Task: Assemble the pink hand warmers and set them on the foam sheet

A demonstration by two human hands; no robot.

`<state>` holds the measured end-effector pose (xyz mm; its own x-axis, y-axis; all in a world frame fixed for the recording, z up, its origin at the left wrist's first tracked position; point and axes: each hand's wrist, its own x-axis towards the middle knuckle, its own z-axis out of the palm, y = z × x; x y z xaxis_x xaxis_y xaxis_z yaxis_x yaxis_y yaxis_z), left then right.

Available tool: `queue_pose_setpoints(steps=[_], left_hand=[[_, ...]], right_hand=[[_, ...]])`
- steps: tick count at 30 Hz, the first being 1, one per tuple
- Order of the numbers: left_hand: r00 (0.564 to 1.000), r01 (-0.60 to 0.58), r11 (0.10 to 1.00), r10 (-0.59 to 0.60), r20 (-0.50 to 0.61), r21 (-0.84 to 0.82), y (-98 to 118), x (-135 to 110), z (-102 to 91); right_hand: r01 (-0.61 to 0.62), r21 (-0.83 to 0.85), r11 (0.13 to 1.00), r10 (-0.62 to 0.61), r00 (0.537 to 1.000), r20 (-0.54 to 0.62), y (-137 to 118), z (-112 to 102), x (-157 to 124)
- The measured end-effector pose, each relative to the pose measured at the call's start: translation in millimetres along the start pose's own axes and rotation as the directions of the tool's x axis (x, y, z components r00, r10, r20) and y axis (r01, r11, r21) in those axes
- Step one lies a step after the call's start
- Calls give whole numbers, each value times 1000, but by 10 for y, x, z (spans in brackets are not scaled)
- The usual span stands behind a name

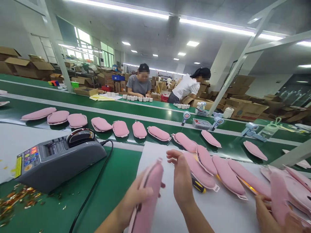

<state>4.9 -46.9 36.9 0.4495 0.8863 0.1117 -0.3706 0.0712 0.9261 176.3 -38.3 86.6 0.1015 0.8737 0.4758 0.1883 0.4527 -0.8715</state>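
My left hand [132, 199] grips a long oval pink zippered case [154, 184], held up on edge over the white sheet, thumb across its face. The case is slightly blurred, and its lower end runs out of view. My right hand [181, 181] is raised just to the right of it, apart from it, fingers loosely stretched and holding nothing. Beside that hand several pink cases lie overlapping, among them a nearby case [200, 171]. Under its edge sticks out a yellow and black tool handle [198, 185]; the tool's other end is hidden.
A grey tape dispenser [65, 158] with a black cable stands left, near amber tape scraps [19, 202]. Pink cases line the green conveyor belt [167, 113]. At bottom right a co-worker's hands [264, 210] hold another case. Two people work across the belt among cardboard boxes [29, 66].
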Motion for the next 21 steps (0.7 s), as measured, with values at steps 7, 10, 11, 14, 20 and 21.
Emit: queue_pose_setpoints(steps=[7, 10, 11, 14, 20, 21], left_hand=[[992, -123, 991, 124, -7, 57, -69, -33, 264], [984, 169, 985, -168, -59, 12, -37, 53, 200], [955, 291, 956, -292, -61, -25, -27, 72, 182], [901, 425, 899, -432, -46, -106, -24, 69, 202], [934, 339, 941, -335, -127, 15, -95, 59, 277], [904, 404, 915, -401, -147, -11, -101, 91, 236]], right_hand=[[78, 174, 982, -62, 994, -94, 134, 604, -63], [-20, 42, 999, 24, 995, -99, 204, 561, -10], [-9, -32, 999, 7, 997, -75, 224, 547, -4], [150, -177, 973, -147, 989, 33, 271, 514, -77], [87, -158, 984, -87, 996, 6, 431, 527, -199], [46, -153, 987, -45, 999, 5, 469, 535, -161]])
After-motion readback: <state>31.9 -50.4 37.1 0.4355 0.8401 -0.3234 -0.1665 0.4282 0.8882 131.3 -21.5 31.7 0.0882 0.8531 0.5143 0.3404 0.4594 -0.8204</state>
